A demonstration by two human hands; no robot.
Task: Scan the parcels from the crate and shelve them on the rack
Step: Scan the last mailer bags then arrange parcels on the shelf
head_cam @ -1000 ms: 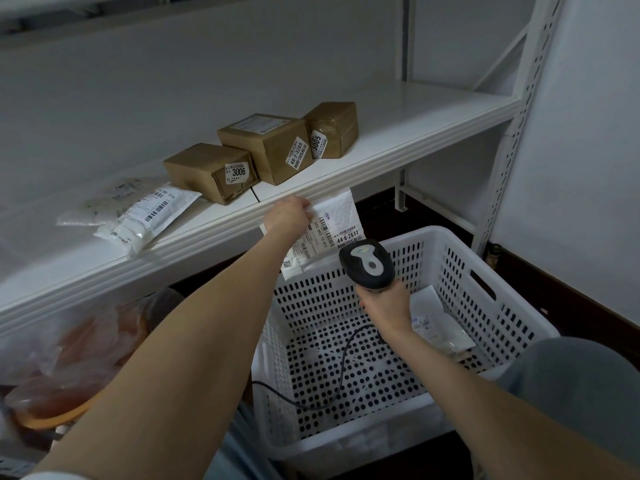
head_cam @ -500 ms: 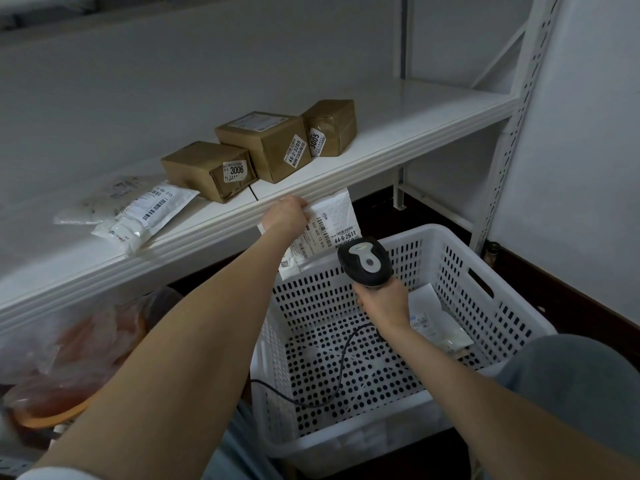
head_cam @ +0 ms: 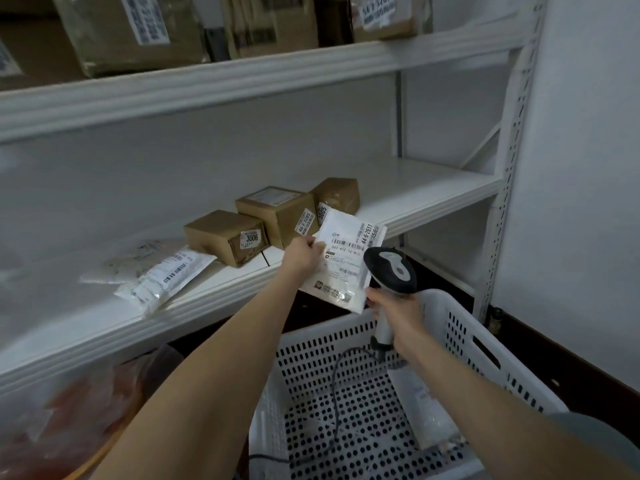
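Note:
My left hand (head_cam: pixel 302 255) pinches the left edge of a white padded mailer (head_cam: pixel 346 261), held upright in front of the white shelf's edge (head_cam: pixel 214 299), label facing me. My right hand (head_cam: pixel 398 311) grips the handle of a black and grey barcode scanner (head_cam: pixel 391 271), whose head sits just right of the mailer. Below is the white perforated crate (head_cam: pixel 467 344), with another white flat parcel (head_cam: pixel 422 410) lying in it. On the shelf stand three brown boxes (head_cam: pixel 225 237) (head_cam: pixel 277 213) (head_cam: pixel 337 195) and two clear-white flat parcels (head_cam: pixel 166 275).
An upper shelf (head_cam: pixel 242 77) carries large cardboard boxes (head_cam: pixel 128 29). The rack's perforated upright (head_cam: pixel 502 202) stands at the right beside a white wall. Orange-red bagged goods (head_cam: pixel 62 420) lie under the shelf at lower left. The scanner's cable (head_cam: pixel 336 386) trails into the crate.
My left hand has lifted the mailer higher, from under the shelf edge to in front of it. The camera view has tilted up, showing the upper shelf. The scanner stays beside the mailer.

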